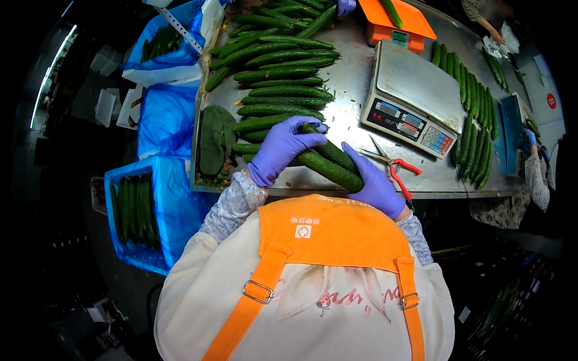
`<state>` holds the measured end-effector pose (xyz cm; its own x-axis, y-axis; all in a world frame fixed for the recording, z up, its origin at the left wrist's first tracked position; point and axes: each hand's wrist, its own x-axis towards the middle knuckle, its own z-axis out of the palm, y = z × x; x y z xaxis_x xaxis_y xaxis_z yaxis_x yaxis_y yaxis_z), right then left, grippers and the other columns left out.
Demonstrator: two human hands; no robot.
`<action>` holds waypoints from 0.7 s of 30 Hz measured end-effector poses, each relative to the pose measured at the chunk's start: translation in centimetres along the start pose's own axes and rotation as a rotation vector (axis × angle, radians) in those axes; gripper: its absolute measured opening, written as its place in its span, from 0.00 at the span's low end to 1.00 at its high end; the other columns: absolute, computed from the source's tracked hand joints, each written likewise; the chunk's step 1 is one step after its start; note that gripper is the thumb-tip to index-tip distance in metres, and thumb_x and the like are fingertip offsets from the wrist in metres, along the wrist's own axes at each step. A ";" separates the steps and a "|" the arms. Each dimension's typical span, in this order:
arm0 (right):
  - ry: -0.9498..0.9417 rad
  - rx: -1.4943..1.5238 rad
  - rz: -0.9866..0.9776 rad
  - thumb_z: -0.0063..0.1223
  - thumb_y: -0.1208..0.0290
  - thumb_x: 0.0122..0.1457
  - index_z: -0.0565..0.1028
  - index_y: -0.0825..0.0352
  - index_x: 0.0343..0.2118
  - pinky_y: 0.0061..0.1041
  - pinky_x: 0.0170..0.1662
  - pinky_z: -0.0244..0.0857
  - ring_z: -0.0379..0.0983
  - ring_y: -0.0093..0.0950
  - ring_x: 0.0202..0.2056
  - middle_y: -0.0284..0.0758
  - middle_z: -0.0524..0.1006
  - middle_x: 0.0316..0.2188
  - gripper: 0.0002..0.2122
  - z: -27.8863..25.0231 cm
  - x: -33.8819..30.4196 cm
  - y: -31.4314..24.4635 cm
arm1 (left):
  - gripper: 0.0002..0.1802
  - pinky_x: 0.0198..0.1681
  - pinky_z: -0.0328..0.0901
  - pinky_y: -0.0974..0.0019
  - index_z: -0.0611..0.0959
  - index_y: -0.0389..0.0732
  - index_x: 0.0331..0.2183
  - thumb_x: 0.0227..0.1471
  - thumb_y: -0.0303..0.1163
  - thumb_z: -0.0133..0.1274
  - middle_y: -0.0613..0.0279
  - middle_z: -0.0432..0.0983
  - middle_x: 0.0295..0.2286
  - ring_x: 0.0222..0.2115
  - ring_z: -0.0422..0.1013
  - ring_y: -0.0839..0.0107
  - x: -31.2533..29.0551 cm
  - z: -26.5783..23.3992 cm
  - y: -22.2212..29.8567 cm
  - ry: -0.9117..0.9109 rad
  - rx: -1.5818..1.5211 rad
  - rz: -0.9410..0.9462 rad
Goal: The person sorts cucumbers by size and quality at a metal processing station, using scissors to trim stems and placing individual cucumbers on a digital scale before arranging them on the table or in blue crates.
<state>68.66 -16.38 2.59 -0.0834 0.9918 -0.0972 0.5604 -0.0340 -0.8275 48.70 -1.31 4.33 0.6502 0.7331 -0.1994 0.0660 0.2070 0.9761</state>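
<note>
Wearing purple gloves on both hands (283, 150) (376, 183), patterned grey sleeves (232, 204), cream top, orange apron (331, 231) fastening with metal strap buckles (257, 292).

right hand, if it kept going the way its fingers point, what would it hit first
Right hand points up-left along the cucumbers it holds; past them it would likely first meet the left hand, though depth is unclear.

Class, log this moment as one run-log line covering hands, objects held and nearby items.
left hand: grips cucumbers | right hand: supports same cucumbers | beside: scissors, scale | surface: metal table
</note>
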 end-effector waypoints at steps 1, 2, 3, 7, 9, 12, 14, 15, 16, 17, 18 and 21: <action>0.032 -0.206 0.003 0.61 0.77 0.40 0.55 0.57 0.65 0.32 0.51 0.62 0.69 0.39 0.48 0.41 0.72 0.46 0.45 0.0 0.3 -0.6 | 0.19 0.46 0.70 0.71 0.77 0.34 0.47 0.52 0.27 0.58 0.57 0.78 0.41 0.43 0.73 0.71 -0.3 0.0 -0.7 -0.003 -0.022 0.046; 0.064 -0.412 0.005 0.62 0.76 0.39 0.56 0.57 0.65 0.33 0.48 0.62 0.70 0.39 0.45 0.40 0.72 0.43 0.45 0.1 0.5 -1.0 | 0.21 0.47 0.69 0.71 0.77 0.35 0.48 0.50 0.24 0.60 0.57 0.78 0.41 0.44 0.73 0.72 -0.6 -0.1 -1.0 -0.005 -0.043 0.093; 0.127 -0.485 -0.057 0.62 0.76 0.38 0.57 0.57 0.65 0.33 0.46 0.62 0.70 0.37 0.43 0.39 0.72 0.41 0.45 0.3 0.6 -0.7 | 0.29 0.47 0.69 0.71 0.74 0.36 0.52 0.47 0.18 0.60 0.56 0.76 0.44 0.45 0.72 0.72 -0.8 -0.2 -1.0 -0.016 -0.054 0.061; 0.336 -0.698 -0.201 0.62 0.74 0.36 0.59 0.56 0.64 0.34 0.44 0.59 0.69 0.34 0.38 0.36 0.71 0.39 0.45 1.3 0.7 0.1 | 0.34 0.47 0.69 0.71 0.68 0.37 0.57 0.48 0.18 0.58 0.55 0.75 0.46 0.46 0.71 0.71 -1.3 -0.2 -1.0 -0.039 -0.130 0.130; 0.385 -0.750 -0.213 0.62 0.74 0.36 0.59 0.56 0.64 0.35 0.45 0.59 0.69 0.33 0.39 0.36 0.71 0.40 0.45 1.7 0.7 0.4 | 0.36 0.48 0.69 0.72 0.65 0.37 0.59 0.49 0.17 0.56 0.55 0.75 0.46 0.46 0.71 0.71 -1.4 -0.1 -1.1 -0.057 -0.208 0.153; 0.388 -0.762 -0.220 0.63 0.75 0.36 0.59 0.56 0.64 0.34 0.44 0.59 0.69 0.33 0.40 0.36 0.71 0.39 0.45 1.6 0.8 0.5 | 0.31 0.49 0.68 0.71 0.64 0.38 0.60 0.56 0.24 0.52 0.53 0.74 0.48 0.46 0.71 0.70 -1.7 -0.1 -1.3 -0.054 -0.232 0.185; 0.356 -0.714 -0.222 0.63 0.75 0.36 0.59 0.56 0.64 0.34 0.44 0.60 0.69 0.34 0.40 0.36 0.71 0.39 0.45 1.3 1.0 0.4 | 0.28 0.49 0.68 0.70 0.64 0.38 0.60 0.60 0.31 0.47 0.51 0.73 0.49 0.47 0.71 0.69 -1.0 -0.9 -2.3 -0.039 -0.166 0.193; 0.305 -0.599 -0.215 0.63 0.75 0.36 0.59 0.56 0.64 0.33 0.45 0.60 0.69 0.35 0.40 0.37 0.71 0.38 0.46 1.2 1.0 0.5 | 0.27 0.50 0.68 0.69 0.64 0.38 0.60 0.62 0.35 0.45 0.50 0.73 0.49 0.48 0.71 0.68 -0.8 -1.3 -2.6 -0.031 -0.132 0.197; 0.255 -0.485 -0.205 0.64 0.75 0.35 0.58 0.56 0.65 0.33 0.45 0.60 0.69 0.36 0.40 0.37 0.71 0.38 0.46 1.1 1.0 0.7 | 0.27 0.50 0.68 0.68 0.64 0.38 0.60 0.63 0.37 0.44 0.50 0.72 0.50 0.48 0.71 0.68 -0.9 -1.2 -2.2 -0.038 -0.205 0.140; 0.205 -0.370 -0.195 0.64 0.75 0.35 0.58 0.56 0.65 0.33 0.45 0.60 0.69 0.36 0.40 0.38 0.71 0.38 0.47 1.0 1.0 0.9 | 0.27 0.50 0.68 0.68 0.64 0.38 0.60 0.64 0.40 0.42 0.49 0.72 0.50 0.49 0.71 0.67 -1.2 -1.1 -1.3 -0.045 -0.277 0.083; 0.175 -0.276 -0.186 0.64 0.76 0.35 0.57 0.57 0.65 0.33 0.45 0.61 0.69 0.38 0.40 0.38 0.71 0.38 0.47 1.0 0.9 1.1 | 0.28 0.51 0.68 0.67 0.64 0.37 0.60 0.65 0.43 0.40 0.48 0.72 0.50 0.49 0.71 0.66 -1.3 -1.0 -0.9 -0.053 -0.349 0.026; 0.101 -0.069 -0.162 0.64 0.76 0.34 0.56 0.57 0.65 0.34 0.48 0.62 0.69 0.40 0.42 0.39 0.71 0.39 0.48 0.9 1.0 1.3 | 0.29 0.51 0.68 0.67 0.64 0.37 0.59 0.65 0.45 0.40 0.47 0.72 0.49 0.50 0.71 0.65 -1.2 -1.0 -0.9 -0.053 -0.370 0.031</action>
<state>68.57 -15.57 0.88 -0.0958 0.9911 0.0926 0.6021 0.1318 -0.7875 47.06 -1.73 3.64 0.6863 0.7103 -0.1563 -0.2259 0.4124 0.8825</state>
